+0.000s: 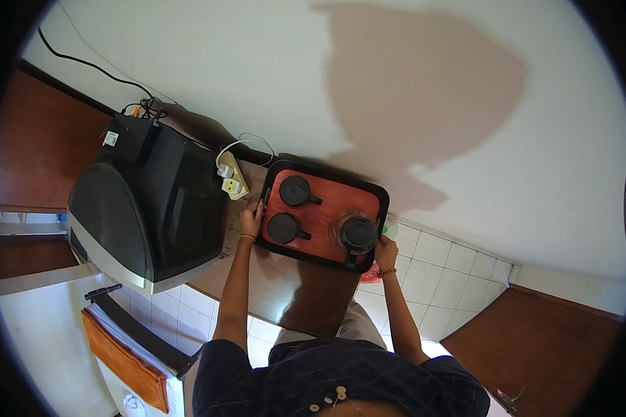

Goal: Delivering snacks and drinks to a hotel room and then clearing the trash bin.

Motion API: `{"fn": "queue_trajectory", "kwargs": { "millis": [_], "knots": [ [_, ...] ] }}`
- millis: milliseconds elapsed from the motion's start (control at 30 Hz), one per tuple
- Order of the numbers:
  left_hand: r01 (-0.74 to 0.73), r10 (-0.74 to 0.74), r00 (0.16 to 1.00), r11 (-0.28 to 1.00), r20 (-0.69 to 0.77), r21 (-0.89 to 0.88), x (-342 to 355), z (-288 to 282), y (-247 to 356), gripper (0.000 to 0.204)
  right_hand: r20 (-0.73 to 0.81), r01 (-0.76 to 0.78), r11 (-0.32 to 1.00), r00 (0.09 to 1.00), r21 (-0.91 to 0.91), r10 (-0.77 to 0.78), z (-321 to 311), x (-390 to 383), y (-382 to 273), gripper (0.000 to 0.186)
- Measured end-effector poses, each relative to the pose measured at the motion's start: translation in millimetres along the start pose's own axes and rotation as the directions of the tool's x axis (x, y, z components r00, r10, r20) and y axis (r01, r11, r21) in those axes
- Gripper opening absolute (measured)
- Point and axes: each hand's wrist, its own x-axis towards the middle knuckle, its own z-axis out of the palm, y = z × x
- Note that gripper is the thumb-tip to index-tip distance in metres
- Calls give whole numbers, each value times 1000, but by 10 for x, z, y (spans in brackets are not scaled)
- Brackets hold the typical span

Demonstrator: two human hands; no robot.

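Red tray [334, 194] with mugs [295, 190], jug [358, 233]

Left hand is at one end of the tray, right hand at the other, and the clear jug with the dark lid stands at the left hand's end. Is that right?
Not quite: the head view shows the clear jug at the right hand end of the tray. The left hand is at the opposite end, as you say.
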Motion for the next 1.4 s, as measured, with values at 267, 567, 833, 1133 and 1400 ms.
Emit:
{"fn": "queue_trajectory", "kwargs": {
  "millis": [267,567,833,1133,1400],
  "knots": [
    [-21,21,1000,1000,4,23,189,33,9,30,-17,-39,999,999,-29,38,42,164,-26,15],
    [-13,14,1000,997,-15,75,224,77,-12,37,3,103,993,995,-50,-103,56,236,125,21],
    [21,-15,955,1000,-297,15,-40,72,-205,27,122,80,991,988,107,-93,-113,202,5,30],
    [143,-191,857,980,-479,-136,-884,146,114,24,187,179,982,964,64,-188,-476,-59,-8,35],
    [90,-264,878,910,-400,-404,-1890,577,212,20,325,279,942,888,186,-327,-669,-391,99,27]
  ]
}}
